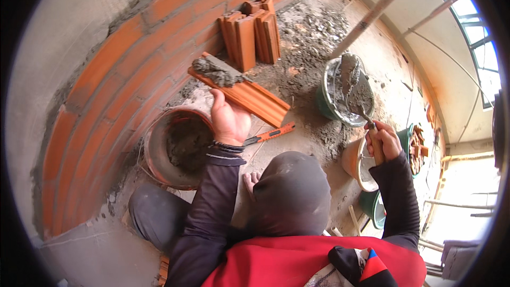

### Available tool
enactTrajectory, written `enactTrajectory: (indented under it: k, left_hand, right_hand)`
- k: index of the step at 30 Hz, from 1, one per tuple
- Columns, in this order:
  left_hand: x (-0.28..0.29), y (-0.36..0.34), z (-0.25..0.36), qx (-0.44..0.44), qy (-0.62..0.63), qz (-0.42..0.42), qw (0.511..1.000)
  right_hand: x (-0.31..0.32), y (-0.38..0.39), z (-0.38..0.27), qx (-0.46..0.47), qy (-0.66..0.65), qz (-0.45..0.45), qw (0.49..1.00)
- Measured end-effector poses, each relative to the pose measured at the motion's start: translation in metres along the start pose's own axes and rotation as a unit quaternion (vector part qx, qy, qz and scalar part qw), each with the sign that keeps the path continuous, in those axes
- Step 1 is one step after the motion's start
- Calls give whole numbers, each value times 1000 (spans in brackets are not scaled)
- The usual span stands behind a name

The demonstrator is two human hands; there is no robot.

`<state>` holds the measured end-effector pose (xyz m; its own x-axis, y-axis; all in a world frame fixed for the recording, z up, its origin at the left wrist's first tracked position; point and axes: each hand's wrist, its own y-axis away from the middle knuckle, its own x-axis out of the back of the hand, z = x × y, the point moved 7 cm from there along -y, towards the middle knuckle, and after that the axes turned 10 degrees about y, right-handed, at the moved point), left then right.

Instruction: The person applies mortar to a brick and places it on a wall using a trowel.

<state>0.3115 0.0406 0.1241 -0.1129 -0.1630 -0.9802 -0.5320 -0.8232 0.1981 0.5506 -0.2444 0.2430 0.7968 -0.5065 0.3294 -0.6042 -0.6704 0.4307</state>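
Observation:
My left hand (230, 121) grips an orange clay brick (260, 101) from below, holding it tilted. Grey mortar (217, 72) lies along the brick's upper left end. On the right, my right hand (389, 142) is closed round the handle of a trowel (377, 146). Its blade reaches into a green bucket (322, 101) with wet grey mortar, and mortar hides most of the blade. Left of my left forearm stands a round reddish bucket (151, 155) with mortar inside.
A curved-looking brick wall (114, 93) runs along the left. Stacked bricks (245, 37) stand beside it. An orange and black long tool (273, 132) lies on the floor. More buckets, an orange one (353, 159) and a green one with brick pieces (417, 146), sit right. A pole (374, 13) slants down behind.

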Motion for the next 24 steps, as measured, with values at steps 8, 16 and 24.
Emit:
enactTrajectory:
  k: [8,16,24]
  left_hand:
    - [-13,10,-2,-39,7,-43,998]
    - [-34,15,4,-72,29,-98,992]
    - [-32,11,14,-77,65,-92,991]
  right_hand:
    - [-118,28,-80,164,282,-119,938]
    - [-162,40,-109,402,434,-33,806]
    - [-164,48,-115,380,438,-27,814]
